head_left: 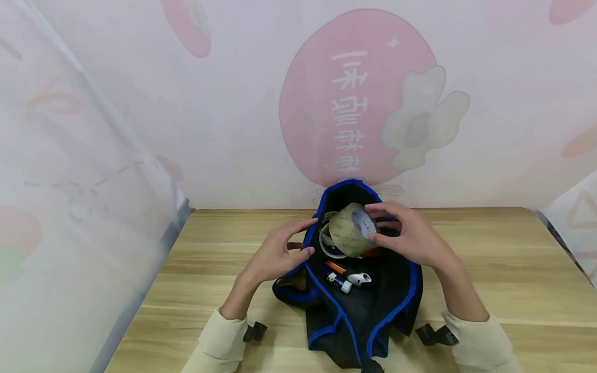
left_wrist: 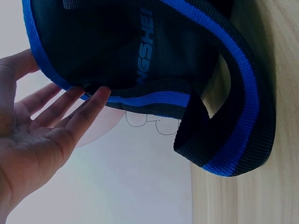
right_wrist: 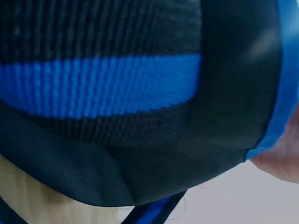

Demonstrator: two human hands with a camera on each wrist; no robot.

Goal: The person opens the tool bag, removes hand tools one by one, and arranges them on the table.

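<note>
A black tool bag with blue trim (head_left: 406, 300) lies on the table, its mouth facing me. My right hand (head_left: 415, 233) pinches a wide roll of packing tape (head_left: 347, 230) at its rim, just inside the bag. In the right wrist view the bag's side hides most of that hand (right_wrist: 285, 154). My left hand (head_left: 282, 248) touches the bag's left rim, its fingers fairly straight in the left wrist view. Under the tape sits a white ring (head_left: 324, 243). A tool with an orange and a white part (head_left: 359, 278) and a small dark-blue tube with white cap (head_left: 339, 283) lie lower in the bag.
The wooden table (head_left: 224, 259) runs back to a pale printed backdrop (head_left: 233, 129). A black and blue strap (left_wrist: 247, 102) loops out beside the bag in the left wrist view. Dark mounts sit near the left cuff (head_left: 254, 332) and the right cuff (head_left: 436, 335).
</note>
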